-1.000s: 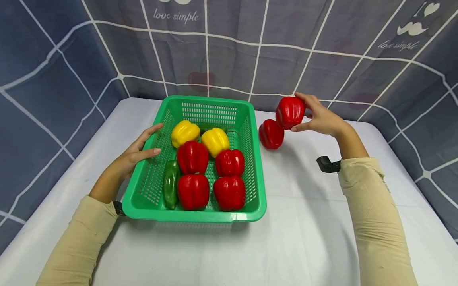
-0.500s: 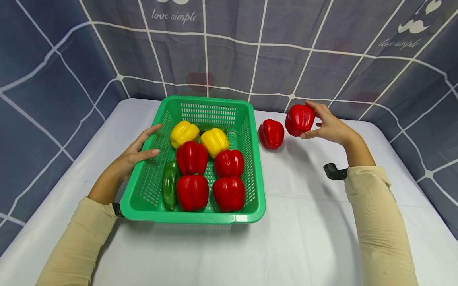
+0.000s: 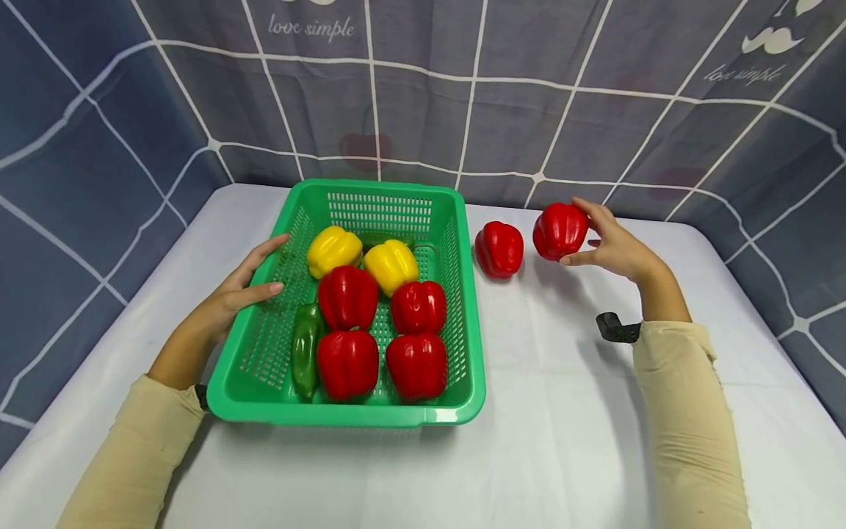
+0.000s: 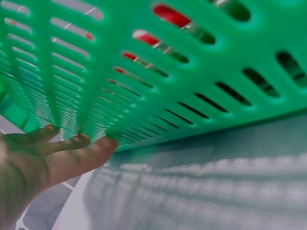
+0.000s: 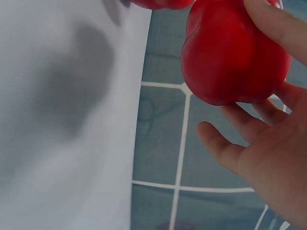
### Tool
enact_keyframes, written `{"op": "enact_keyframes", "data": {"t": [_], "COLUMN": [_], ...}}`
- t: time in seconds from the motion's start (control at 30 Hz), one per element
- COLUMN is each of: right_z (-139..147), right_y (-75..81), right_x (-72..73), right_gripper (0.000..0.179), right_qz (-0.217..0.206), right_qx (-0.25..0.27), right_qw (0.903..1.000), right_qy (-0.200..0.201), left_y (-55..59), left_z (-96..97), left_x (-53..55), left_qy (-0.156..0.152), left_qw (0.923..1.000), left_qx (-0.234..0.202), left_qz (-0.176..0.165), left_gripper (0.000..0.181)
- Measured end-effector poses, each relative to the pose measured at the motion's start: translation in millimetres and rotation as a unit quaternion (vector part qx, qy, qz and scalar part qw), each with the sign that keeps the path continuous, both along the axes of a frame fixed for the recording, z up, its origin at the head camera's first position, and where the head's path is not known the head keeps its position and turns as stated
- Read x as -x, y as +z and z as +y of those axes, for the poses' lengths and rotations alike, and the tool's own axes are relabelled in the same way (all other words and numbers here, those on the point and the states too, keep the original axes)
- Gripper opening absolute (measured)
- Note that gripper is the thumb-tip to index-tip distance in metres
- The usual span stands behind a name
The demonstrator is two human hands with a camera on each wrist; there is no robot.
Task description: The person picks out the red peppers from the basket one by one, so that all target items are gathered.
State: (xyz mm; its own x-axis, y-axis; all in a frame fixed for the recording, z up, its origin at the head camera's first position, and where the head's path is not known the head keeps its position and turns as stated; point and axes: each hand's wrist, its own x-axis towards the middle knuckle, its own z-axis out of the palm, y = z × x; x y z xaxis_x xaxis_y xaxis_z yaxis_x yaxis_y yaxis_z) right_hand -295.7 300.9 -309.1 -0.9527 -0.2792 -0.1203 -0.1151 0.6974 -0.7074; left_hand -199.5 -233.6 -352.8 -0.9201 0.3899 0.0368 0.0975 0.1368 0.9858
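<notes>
In the head view, my right hand (image 3: 617, 246) grips a red bell pepper (image 3: 559, 231) at the back right, close over the white table. The right wrist view shows the thumb on one side of that bell pepper (image 5: 235, 52) and fingers on the other, with its shadow on the cloth. A second red bell pepper (image 3: 499, 250) lies just left of it, beside the green basket (image 3: 346, 416). My left hand (image 3: 228, 294) holds the basket's left rim, thumb over the inside. In the left wrist view several fingertips (image 4: 106, 143) press the slotted outer wall (image 4: 158, 91).
Inside the basket lie a yellow bell pepper (image 3: 333, 251), another yellow one (image 3: 391, 266), several red bell peppers (image 3: 348, 365), a green pepper (image 3: 307, 351) at the left and another green one (image 3: 377, 239) at the back. A grid-patterned curtain (image 3: 423, 110) stands behind the white table (image 3: 548, 426).
My right hand has carried the red bell pepper right and down toward the table, apart from the other red one. The left hand keeps its place on the basket; the view has shifted slightly.
</notes>
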Motion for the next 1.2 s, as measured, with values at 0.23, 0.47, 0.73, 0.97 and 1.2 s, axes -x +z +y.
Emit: {"op": "enact_keyframes", "data": {"t": [0.23, 0.47, 0.73, 0.97, 1.2], "right_z": [8, 16, 21, 23, 22], "right_y": [-21.0, -38.4, -47.6, -49.4, -54.8], "right_x": [1.1, -3.6, 1.0, 0.3, 2.3], "right_gripper": [0.103, 0.101, 0.102, 0.1, 0.102], "right_qz": [-0.008, -0.005, -0.012, -0.027, -0.039], "right_qx": [0.038, 0.047, 0.039, 0.036, 0.033], "right_qw": [0.9992, 0.9987, 0.9988, 0.9986, 0.9985], "right_qy": [-0.012, -0.02, -0.028, -0.028, -0.02], "left_y": [-1.9, -4.6, -5.2, -4.2, -4.4], "left_z": [-0.3, 2.3, -1.3, -1.1, -2.4], "left_x": [-0.5, 1.7, 1.1, 2.6, 1.5], "left_qy": [-0.042, -0.046, -0.041, -0.03, -0.042], "left_qw": [0.994, 0.9945, 0.9958, 0.9976, 0.9936], "left_qx": [-0.093, -0.09, -0.082, -0.063, -0.102], "left_qz": [-0.039, -0.03, -0.005, -0.004, -0.022], "left_gripper": [0.063, 0.063, 0.063, 0.063, 0.063]}}
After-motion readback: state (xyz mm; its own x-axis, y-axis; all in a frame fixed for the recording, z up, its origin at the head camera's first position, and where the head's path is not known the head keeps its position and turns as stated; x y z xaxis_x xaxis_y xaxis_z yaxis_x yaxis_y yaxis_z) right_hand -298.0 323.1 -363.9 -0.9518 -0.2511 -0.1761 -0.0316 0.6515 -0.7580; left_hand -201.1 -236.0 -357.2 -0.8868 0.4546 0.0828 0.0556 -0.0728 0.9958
